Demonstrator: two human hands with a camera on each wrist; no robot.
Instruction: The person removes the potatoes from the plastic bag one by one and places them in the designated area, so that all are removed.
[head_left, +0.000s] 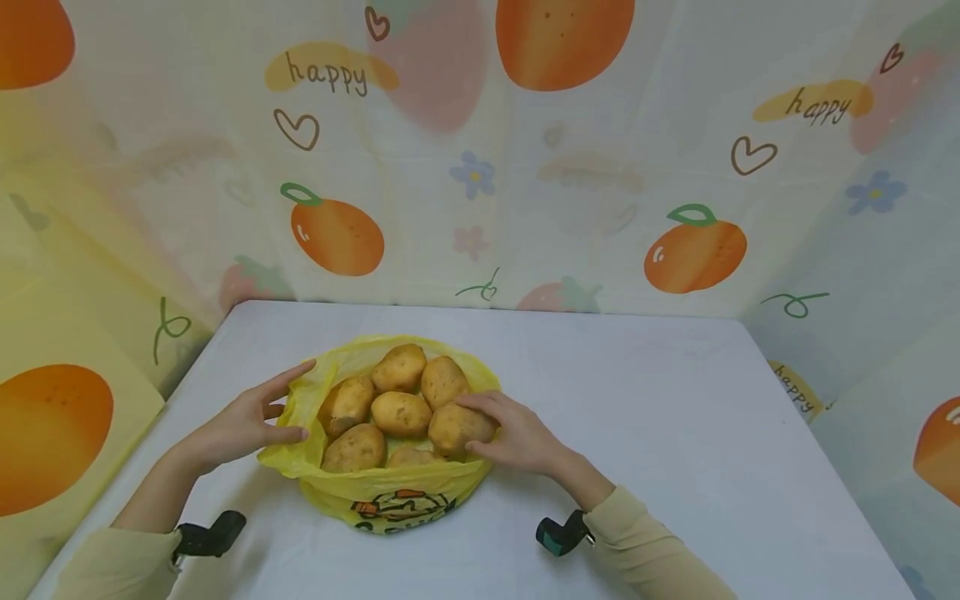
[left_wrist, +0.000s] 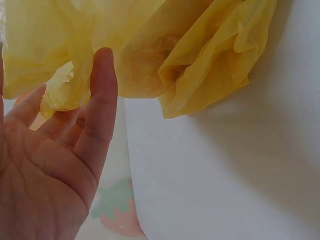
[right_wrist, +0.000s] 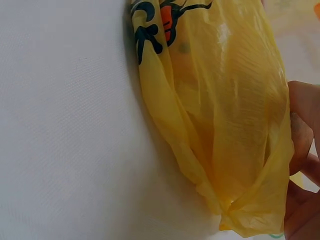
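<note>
Several potatoes (head_left: pixel 401 415) lie inside a yellow plastic bag (head_left: pixel 405 498) whose mouth is spread wide. The right hand (head_left: pixel 521 433) reaches over the bag's right rim and grips a potato (head_left: pixel 456 429) between thumb and fingers. Seen from the right wrist, part of that potato (right_wrist: pixel 301 142) shows between the thumb and fingers, beyond the bag wall (right_wrist: pixel 235 115). At the bag's left rim, the left hand (head_left: pixel 240 423) has its thumb and index finger extended against the plastic. In the left wrist view, a fold of the bag (left_wrist: pixel 67 92) hangs by the fingers of the left hand (left_wrist: pixel 55 165).
The bag stands on a white-covered table (head_left: pixel 637 433). Behind it hangs a backdrop (head_left: pixel 562 225) printed with fruit, hearts and flowers. A black wrist camera (head_left: pixel 212 533) sits at the left sleeve, another black wrist camera (head_left: pixel 562 533) at the right.
</note>
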